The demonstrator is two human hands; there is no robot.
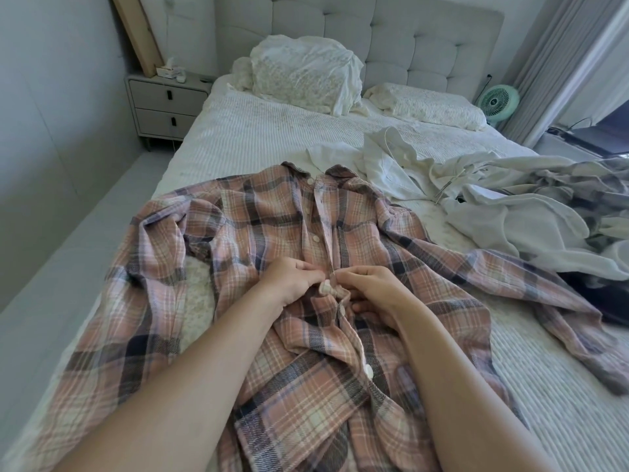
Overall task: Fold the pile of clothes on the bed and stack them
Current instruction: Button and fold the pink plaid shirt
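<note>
Lying spread across the near half of the bed (258, 131): the shirt (272, 226), collar toward the headboard (391, 39), sleeves reaching out left and right. Meeting at the shirt's middle, on its button strip: the left hand (292, 281) and right hand (371, 287), side by side, fingertips nearly touching, both pinching the cloth. Sitting right of the shirt, partly over its right sleeve: the clothes pile (510, 199), running off toward the bed's right edge. Resting behind, against the headboard: two pillows (303, 73), one left, one right. Standing left of the bed's head: the nightstand (163, 107). Standing at the far right corner, beside the curtain (558, 63): the fan (498, 102).
</note>
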